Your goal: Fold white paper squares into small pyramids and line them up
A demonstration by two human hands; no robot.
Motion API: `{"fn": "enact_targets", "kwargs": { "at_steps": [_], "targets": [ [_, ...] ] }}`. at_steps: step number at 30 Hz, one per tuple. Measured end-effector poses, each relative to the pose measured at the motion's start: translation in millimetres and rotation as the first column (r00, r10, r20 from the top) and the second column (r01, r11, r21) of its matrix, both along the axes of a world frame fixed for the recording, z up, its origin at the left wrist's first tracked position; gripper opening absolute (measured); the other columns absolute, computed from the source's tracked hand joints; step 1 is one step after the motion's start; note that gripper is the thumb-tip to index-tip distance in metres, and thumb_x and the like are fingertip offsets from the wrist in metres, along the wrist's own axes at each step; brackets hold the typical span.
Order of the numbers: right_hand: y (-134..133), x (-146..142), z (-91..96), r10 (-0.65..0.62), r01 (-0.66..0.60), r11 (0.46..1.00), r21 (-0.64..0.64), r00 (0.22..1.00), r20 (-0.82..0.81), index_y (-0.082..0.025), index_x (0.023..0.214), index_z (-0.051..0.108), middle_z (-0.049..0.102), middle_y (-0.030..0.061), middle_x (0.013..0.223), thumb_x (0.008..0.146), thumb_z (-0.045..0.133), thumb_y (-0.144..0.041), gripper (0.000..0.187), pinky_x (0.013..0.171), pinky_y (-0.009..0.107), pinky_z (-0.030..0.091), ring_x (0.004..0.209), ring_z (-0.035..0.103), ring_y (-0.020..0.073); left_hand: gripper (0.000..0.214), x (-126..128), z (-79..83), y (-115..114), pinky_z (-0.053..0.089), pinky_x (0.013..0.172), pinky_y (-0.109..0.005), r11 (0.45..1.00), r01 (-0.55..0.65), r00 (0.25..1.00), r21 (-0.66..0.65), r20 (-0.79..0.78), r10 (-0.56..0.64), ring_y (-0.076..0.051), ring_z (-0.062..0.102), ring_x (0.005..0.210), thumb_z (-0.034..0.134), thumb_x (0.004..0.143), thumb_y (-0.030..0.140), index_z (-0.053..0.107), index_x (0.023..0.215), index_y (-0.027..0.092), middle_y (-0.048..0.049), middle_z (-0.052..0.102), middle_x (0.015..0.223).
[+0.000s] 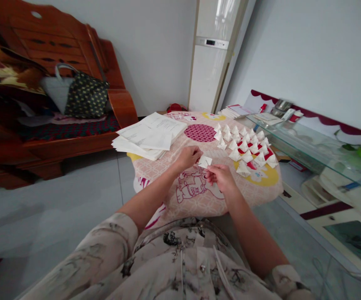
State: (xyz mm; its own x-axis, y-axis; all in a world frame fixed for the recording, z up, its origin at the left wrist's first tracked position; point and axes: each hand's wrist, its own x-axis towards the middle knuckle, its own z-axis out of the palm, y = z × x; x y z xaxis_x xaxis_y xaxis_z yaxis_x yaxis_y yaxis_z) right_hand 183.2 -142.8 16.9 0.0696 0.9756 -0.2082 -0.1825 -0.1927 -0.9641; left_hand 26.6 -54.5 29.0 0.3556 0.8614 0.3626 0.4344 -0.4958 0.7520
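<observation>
A small folded white paper piece (204,161) is pinched between my two hands above a table covered with a pink patterned cloth (196,196). My left hand (188,157) grips its left edge with curled fingers. My right hand (219,175) holds its lower right edge, fingers closed. Several finished folded white paper shapes (246,146) stand in rows on the cloth to the right of my hands. A stack of white printed sheets (147,137) lies at the table's far left corner.
A red wooden bench (43,108) with a dark patterned bag (85,96) stands at the left. A tall white air conditioner (213,54) is in the far corner. A glass-topped cabinet (318,150) with small items runs along the right wall. Grey floor lies around the table.
</observation>
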Motion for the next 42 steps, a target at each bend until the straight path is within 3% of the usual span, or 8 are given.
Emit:
{"fn": "enact_targets", "kwargs": {
  "at_steps": [8,14,18,20,22,25,30,42],
  "targets": [
    [33.6,-16.1,-0.1,-0.021,0.019,0.978,-0.206,1.000,-0.005,-0.016,0.058,0.057,0.062,0.0027,0.044,0.078,0.065,-0.017,0.021,0.032,0.021,0.046,0.033,0.054,0.0129,0.017,-1.0,-15.1,5.2,0.045,0.078,-0.027,0.970,0.182,0.974,0.163,-0.165,-0.155,-0.017,0.062,0.079,0.060,0.078,0.008,0.074,0.085,0.015,-0.0064,0.071,0.084],
    [36.9,-15.8,-7.8,0.032,-0.031,0.952,-0.304,0.999,-0.001,-0.015,0.061,0.059,0.064,0.0049,0.045,0.081,0.062,-0.016,0.020,0.035,0.023,0.048,0.035,0.056,0.0140,0.020,-1.2,-28.2,12.4,0.046,0.080,-0.027,0.951,0.285,0.914,0.124,-0.334,-0.230,-0.018,0.064,0.081,0.057,0.083,0.009,0.076,0.086,0.016,-0.0068,0.072,0.085],
    [33.0,-0.5,-9.7,0.235,-0.179,0.912,-0.370,0.965,0.112,-0.014,0.063,0.064,0.067,0.0076,0.051,0.078,0.061,-0.015,0.016,0.035,0.025,0.047,0.036,0.057,0.0156,0.023,-7.3,-35.0,11.4,0.047,0.079,-0.028,0.926,0.365,0.863,0.095,-0.408,-0.298,-0.019,0.065,0.085,0.054,0.087,0.013,0.076,0.090,0.017,-0.0078,0.071,0.087],
    [32.8,13.4,-10.3,0.261,-0.187,0.953,-0.238,0.904,0.337,-0.016,0.060,0.064,0.065,0.0043,0.049,0.076,0.064,-0.018,0.016,0.033,0.023,0.038,0.034,0.052,0.0139,0.023,-11.6,-37.8,7.7,0.047,0.082,-0.028,0.913,0.394,0.856,0.105,-0.403,-0.323,-0.020,0.065,0.089,0.053,0.090,0.016,0.075,0.096,0.017,-0.0087,0.071,0.092],
    [35.1,27.4,-10.7,0.096,-0.183,0.979,0.089,0.799,0.593,-0.018,0.060,0.065,0.060,0.0003,0.048,0.076,0.064,-0.016,0.017,0.041,0.023,0.037,0.041,0.053,0.0132,0.022,-15.2,-39.6,4.4,0.048,0.085,-0.029,0.906,0.410,0.853,0.101,-0.395,-0.342,-0.021,0.065,0.093,0.054,0.091,0.018,0.074,0.099,0.016,-0.0098,0.071,0.097],
    [41.9,40.9,-13.5,-0.046,-0.423,0.829,0.366,0.600,0.798,-0.019,0.075,0.072,0.067,0.0034,0.073,0.076,0.063,-0.011,0.012,0.063,0.029,0.047,0.069,0.061,0.0180,0.020,-18.2,-40.6,2.2,0.048,0.086,-0.030,0.907,0.412,0.856,0.080,-0.377,-0.355,-0.022,0.065,0.096,0.057,0.091,0.020,0.073,0.102,0.014,-0.0112,0.070,0.103],
    [53.9,44.8,-27.1,-0.075,-0.692,0.637,0.339,0.382,0.921,-0.019,0.086,0.071,0.065,0.0091,0.093,0.086,0.060,-0.011,0.013,0.081,0.037,0.048,0.089,0.058,0.0229,0.018,-18.4,-39.9,2.1,0.049,0.085,-0.029,0.918,0.394,0.872,0.050,-0.335,-0.356,-0.021,0.065,0.095,0.058,0.091,0.017,0.073,0.101,0.016,-0.0095,0.070,0.102],
    [61.1,49.2,-32.3,-0.058,-0.769,0.548,0.329,0.358,0.932,-0.019,0.079,0.071,0.062,0.0090,0.082,0.098,0.046,-0.022,0.031,0.076,0.037,0.044,0.081,0.054,0.0225,0.022,-18.6,-43.5,-3.6,0.051,0.080,-0.029,0.931,0.357,0.899,0.074,-0.297,-0.321,-0.020,0.066,0.090,0.053,0.095,0.021,0.074,0.089,0.015,-0.0103,0.070,0.095]
  ]
}}
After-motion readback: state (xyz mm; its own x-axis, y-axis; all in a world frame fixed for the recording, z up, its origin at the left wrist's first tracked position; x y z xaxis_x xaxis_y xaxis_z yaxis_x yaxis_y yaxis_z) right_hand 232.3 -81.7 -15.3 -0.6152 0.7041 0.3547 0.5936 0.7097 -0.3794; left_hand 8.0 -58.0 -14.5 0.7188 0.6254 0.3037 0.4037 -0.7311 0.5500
